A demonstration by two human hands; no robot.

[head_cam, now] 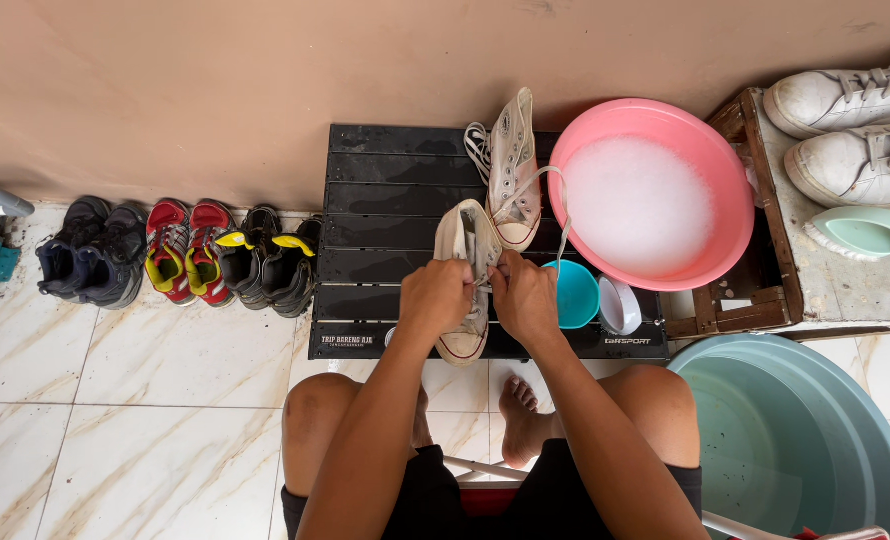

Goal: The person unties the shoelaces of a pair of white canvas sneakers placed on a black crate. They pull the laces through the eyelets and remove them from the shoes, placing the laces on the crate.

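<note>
From the head camera, looking straight down: both hands are on a cream high-top sneaker (467, 290) lying on the black slatted table (385, 190). The left hand (435, 298) is wrapped around the shoe's side, fingers closed on the canvas. The right hand (523, 298) pinches the shoelace (555, 205), which loops up and over toward the pink basin (725, 200) full of suds. The second cream sneaker (515, 170) stands just behind, heel against the wall. A turquoise bowl (577, 295) and a small white bowl (620, 305) sit just right of the hands. Along the wall on the left, three pairs wait: dark blue shoes (90, 250), red shoes (187, 250), black-and-yellow shoes (270, 258). A teal tub (795, 440) sits at the right knee; white sneakers (855, 130) rest on the wooden crate (765, 290).
</note>
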